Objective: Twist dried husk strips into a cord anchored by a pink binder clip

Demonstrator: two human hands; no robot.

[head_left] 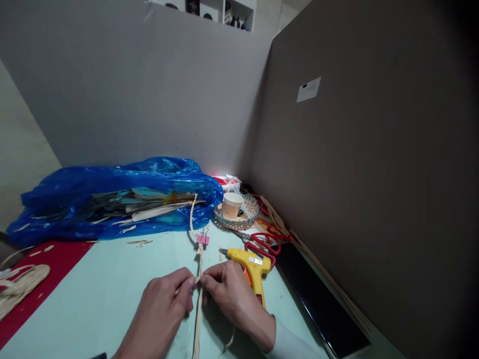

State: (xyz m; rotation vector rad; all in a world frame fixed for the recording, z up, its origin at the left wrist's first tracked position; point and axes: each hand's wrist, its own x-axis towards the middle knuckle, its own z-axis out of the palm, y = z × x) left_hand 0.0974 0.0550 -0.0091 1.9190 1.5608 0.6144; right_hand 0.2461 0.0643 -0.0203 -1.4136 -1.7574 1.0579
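Observation:
A pale braided strand [201, 260] hangs from a pink binder clip [202, 240] and runs down the table towards me. My left hand [164, 304] pinches the strand from the left side, fingers closed. From the right, my right hand [234, 294] grips it at the same height, thumb and forefinger together. The two sets of fingertips almost meet below the clip. Beyond the clip, a thin finished cord [192, 214] curves up to the blue bag. Loose flat strips [197, 329] trail below my hands to the bottom edge.
A yellow glue gun [250, 263] lies beside my right hand, with red-handled scissors [264, 244] behind it. Farther back, a woven basket [249, 219] holds a paper cup [232, 205]. A blue plastic bag [112, 174] lies left; a black flat object [322, 304] lies right.

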